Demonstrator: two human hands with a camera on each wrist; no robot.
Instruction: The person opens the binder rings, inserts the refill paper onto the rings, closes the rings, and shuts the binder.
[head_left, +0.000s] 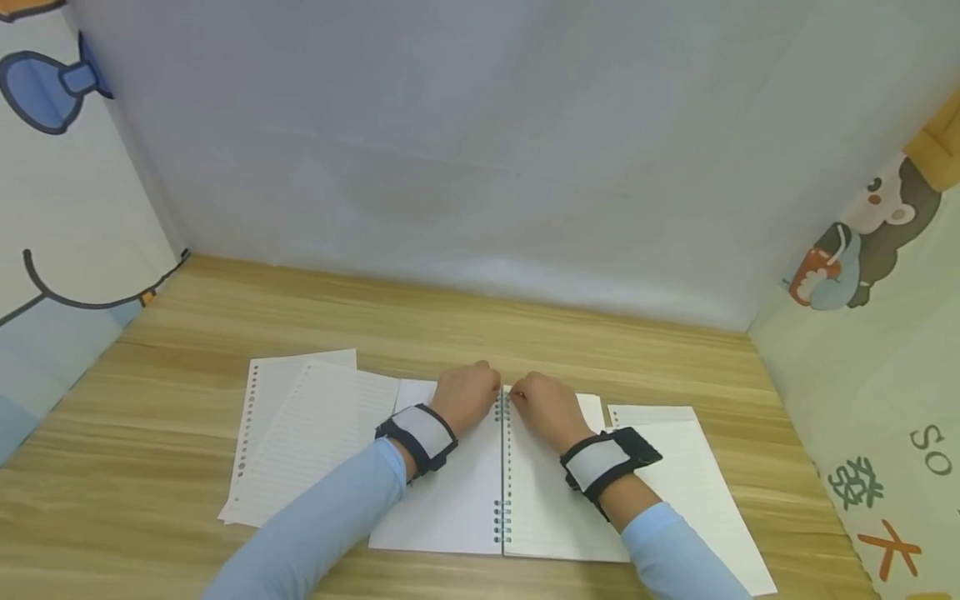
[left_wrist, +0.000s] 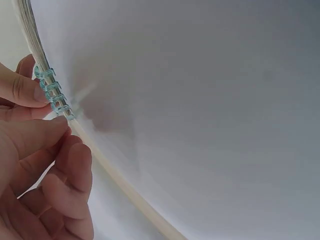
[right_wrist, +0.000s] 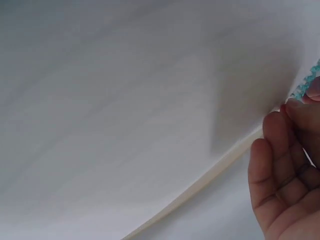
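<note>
An open loose-leaf notebook (head_left: pixel 450 521) lies on the table, with a plain white left side and lined paper on the right. Teal binder rings (left_wrist: pixel 52 90) run along its spine in an upper and a lower group. At the upper group, my left hand (head_left: pixel 467 396) pinches the rings' end between thumb and forefinger. My right hand (head_left: pixel 551 408) pinches the same rings from the other side, its fingertips close to the left ones. Untouched, the lower teal rings (head_left: pixel 502 521) sit near the notebook's front edge. Part of the upper rings is hidden behind the fingers.
Left of the notebook, loose punched sheets (head_left: pixel 300 450) overlap, partly under its edge. More lined sheets (head_left: pixel 697 475) lie at the right, beneath the right forearm. A pale wall (head_left: pixel 480 167) closes off the back of the wooden table (head_left: pixel 390 300), with printed walls at both sides.
</note>
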